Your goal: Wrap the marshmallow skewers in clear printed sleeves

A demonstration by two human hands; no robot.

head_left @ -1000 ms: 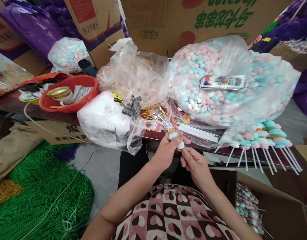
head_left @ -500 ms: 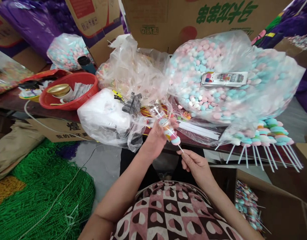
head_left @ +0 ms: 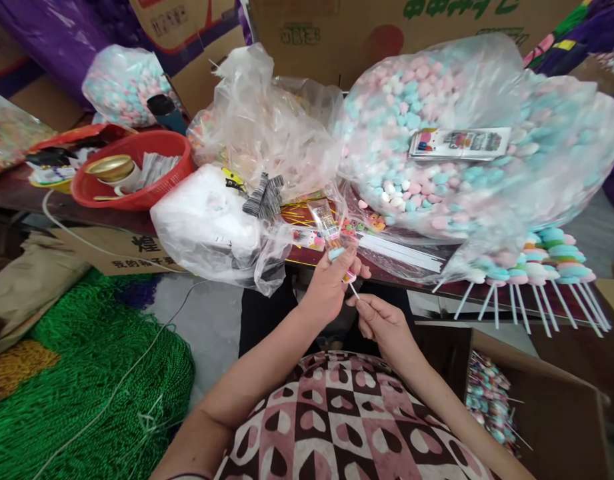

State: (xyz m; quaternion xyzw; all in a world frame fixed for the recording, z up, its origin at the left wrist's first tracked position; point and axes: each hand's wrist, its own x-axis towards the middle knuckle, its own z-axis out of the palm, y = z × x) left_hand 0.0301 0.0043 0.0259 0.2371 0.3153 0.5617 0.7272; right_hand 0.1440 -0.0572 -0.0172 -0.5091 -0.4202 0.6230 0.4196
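Note:
My left hand point(head_left: 331, 283) is closed round a clear plastic sleeve point(head_left: 327, 223) with a marshmallow skewer point(head_left: 343, 263) of pink and blue pieces inside it. My right hand point(head_left: 381, 323) pinches the thin white stick point(head_left: 353, 291) that pokes out of the sleeve's lower end. Both hands are in front of the table edge, just above my lap. A row of finished marshmallow skewers point(head_left: 541, 267) lies on the table to the right, sticks hanging over the edge.
A big clear bag of pink and blue marshmallows point(head_left: 461, 147) fills the table's right half, a card pack point(head_left: 459, 142) on top. Crumpled clear bags point(head_left: 267, 140), a red basket point(head_left: 137, 175), green netting point(head_left: 87, 393) lower left, and a carton of wrapped skewers point(head_left: 491, 400) lower right.
The skewer has slid deeper into the sleeve; only its stick now shows below my left hand. My right hand moved from the marshmallows down to the stick end.

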